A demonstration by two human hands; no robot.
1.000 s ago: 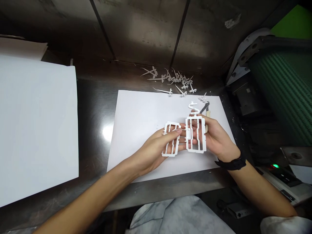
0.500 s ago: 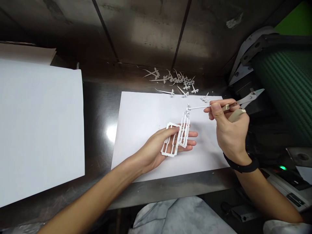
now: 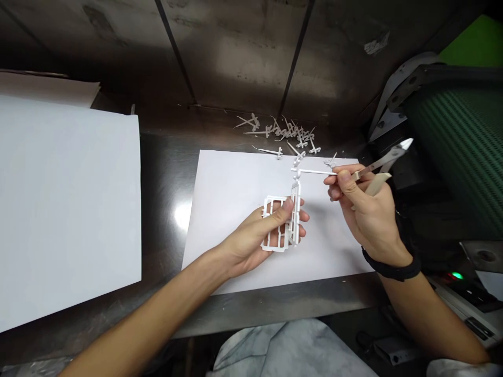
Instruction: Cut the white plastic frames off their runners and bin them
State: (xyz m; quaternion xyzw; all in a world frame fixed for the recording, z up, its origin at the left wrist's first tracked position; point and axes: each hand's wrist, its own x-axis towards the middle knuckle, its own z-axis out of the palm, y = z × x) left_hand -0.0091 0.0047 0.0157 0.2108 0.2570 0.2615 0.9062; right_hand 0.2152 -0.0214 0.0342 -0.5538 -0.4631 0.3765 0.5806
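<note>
— White plastic is all that's in my hands: my left hand [image 3: 257, 238] is curled shut on the moulded frames [image 3: 282, 224], thumb pressed over the top, held just above the paper sheet [image 3: 236, 209] on the steel bench [image 3: 165, 167].

— And the right?

— My right hand [image 3: 363, 207] pinches the thin runner rod [image 3: 314, 172] between thumb and fingertips, and the same hand has the cutters [image 3: 383, 165] tucked against the palm, tips pointing away to the right. Fingers closed around both.

— Where might it go wrong?

— The rod looks joined to the frames only at a small junction near the top. If I twist or pull too hard, I judge it could snap unevenly and leave a stub, or crack a thin bar of the frame.

— Anything else?

— Holding two things in one hand is a loose grip. The cutters could slip, or the freed rod could spring off among the offcuts [image 3: 286, 131] at the back of the bench. The frames stand on edge in my left hand, so they might also tilt out.
</note>
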